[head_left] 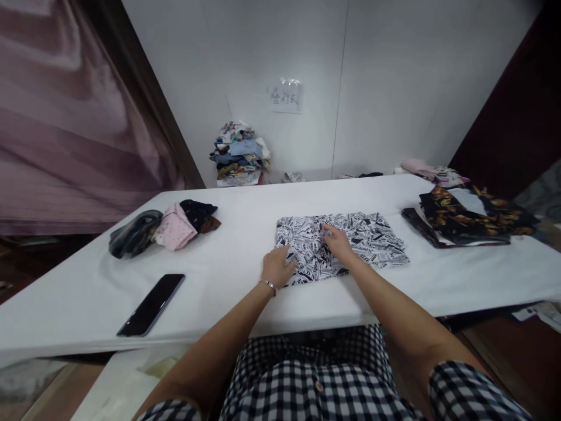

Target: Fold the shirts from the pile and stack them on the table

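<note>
A black-and-white garment with a newspaper-style print (372,234), its kind unclear from its partly folded shape, lies on the white-covered table in front of me. My left hand (278,267) is at its front left corner, with thumb and fingers closed around a bit of the cloth. Near the middle of the garment, my right hand (338,244) pinches the printed fabric between thumb and fingertips. The cloth hides some of the fingertips of both hands.
A dark phone (151,305) lies at the left on the table (236,245). Behind it are crumpled pink and dark clothes (176,227). Folded dark floral clothes (456,216) sit at the right. Against the wall rises a clothes stack (241,153), below a paper sign (287,96).
</note>
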`<state>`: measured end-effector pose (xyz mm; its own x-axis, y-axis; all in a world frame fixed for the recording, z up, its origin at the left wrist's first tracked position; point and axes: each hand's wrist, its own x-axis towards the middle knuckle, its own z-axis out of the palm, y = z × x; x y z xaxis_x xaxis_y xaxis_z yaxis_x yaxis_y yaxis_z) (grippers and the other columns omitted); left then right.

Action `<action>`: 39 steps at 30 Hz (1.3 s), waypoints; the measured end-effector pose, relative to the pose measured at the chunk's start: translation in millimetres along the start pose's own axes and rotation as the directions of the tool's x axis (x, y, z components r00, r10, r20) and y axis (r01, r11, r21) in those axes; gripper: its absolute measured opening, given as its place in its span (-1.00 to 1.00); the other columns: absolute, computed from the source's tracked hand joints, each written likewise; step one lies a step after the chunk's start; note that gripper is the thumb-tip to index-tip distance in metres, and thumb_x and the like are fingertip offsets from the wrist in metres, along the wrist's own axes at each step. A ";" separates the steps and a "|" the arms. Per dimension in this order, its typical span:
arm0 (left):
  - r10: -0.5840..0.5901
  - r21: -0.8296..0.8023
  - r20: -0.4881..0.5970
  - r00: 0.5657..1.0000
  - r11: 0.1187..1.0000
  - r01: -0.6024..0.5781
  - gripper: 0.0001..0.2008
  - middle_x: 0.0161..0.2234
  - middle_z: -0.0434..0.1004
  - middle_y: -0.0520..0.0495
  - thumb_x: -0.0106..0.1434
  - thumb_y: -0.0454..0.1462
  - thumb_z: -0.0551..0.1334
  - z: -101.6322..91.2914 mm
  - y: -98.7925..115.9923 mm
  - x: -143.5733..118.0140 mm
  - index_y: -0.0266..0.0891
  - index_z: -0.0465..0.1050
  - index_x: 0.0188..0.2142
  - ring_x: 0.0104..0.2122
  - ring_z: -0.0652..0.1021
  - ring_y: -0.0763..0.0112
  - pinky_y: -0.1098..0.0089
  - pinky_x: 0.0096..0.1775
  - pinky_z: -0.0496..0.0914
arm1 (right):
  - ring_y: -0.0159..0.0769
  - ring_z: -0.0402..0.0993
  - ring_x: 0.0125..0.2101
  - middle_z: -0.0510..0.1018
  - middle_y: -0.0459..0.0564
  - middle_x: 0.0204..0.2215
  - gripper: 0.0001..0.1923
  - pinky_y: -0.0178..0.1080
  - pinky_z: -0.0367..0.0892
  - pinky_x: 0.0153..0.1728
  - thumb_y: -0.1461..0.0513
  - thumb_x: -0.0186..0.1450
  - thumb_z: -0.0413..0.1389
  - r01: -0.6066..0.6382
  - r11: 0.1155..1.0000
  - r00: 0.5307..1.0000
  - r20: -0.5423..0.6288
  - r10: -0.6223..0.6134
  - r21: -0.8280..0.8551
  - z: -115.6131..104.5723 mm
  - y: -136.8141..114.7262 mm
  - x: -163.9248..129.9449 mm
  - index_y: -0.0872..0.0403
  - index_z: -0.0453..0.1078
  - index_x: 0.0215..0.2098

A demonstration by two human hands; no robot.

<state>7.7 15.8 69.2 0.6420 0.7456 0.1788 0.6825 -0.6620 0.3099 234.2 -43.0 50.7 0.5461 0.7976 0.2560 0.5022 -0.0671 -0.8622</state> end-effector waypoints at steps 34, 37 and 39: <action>-0.225 -0.285 -0.036 0.974 0.936 0.205 -0.60 0.09 0.42 -0.19 0.26 -0.10 0.11 -7.5 -27.1 30.0 -0.22 0.39 0.01 0.02 0.46 0.20 0.26 0.03 0.33 | -0.18 0.40 0.02 0.54 0.01 -0.05 -0.66 -0.08 0.26 0.06 0.25 0.20 -0.01 0.199 0.951 0.980 0.081 -0.184 -0.237 -37.5 5.1 -41.4 0.01 0.49 -0.11; -0.356 -0.242 0.101 0.929 0.897 0.370 -0.49 0.15 0.35 -0.24 0.24 -0.02 0.11 -5.0 -34.1 59.4 -0.24 0.32 0.09 0.05 0.45 0.14 0.26 0.01 0.33 | -0.14 0.29 0.13 0.41 0.07 0.12 -0.57 -0.06 0.22 0.10 0.11 0.26 0.00 0.131 0.957 0.988 0.117 -0.103 -0.258 -23.9 -13.8 -29.7 0.04 0.40 0.06; -0.386 -0.228 0.154 0.910 0.882 0.413 -0.44 0.11 0.40 -0.28 0.21 0.02 0.11 0.1 -33.7 73.5 -0.27 0.32 0.08 0.03 0.47 0.08 0.24 -0.04 0.34 | -0.06 0.24 0.17 0.33 0.13 0.18 -0.45 -0.03 0.19 0.12 0.03 0.28 -0.01 0.031 0.944 0.995 0.103 0.003 -0.328 -17.8 -22.2 -13.3 0.09 0.30 0.16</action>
<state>31.9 92.9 71.8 0.3741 0.9219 -0.1003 0.7872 -0.2585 0.5599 227.8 -62.9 74.2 0.4758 0.8549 0.2068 0.7107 -0.2352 -0.6630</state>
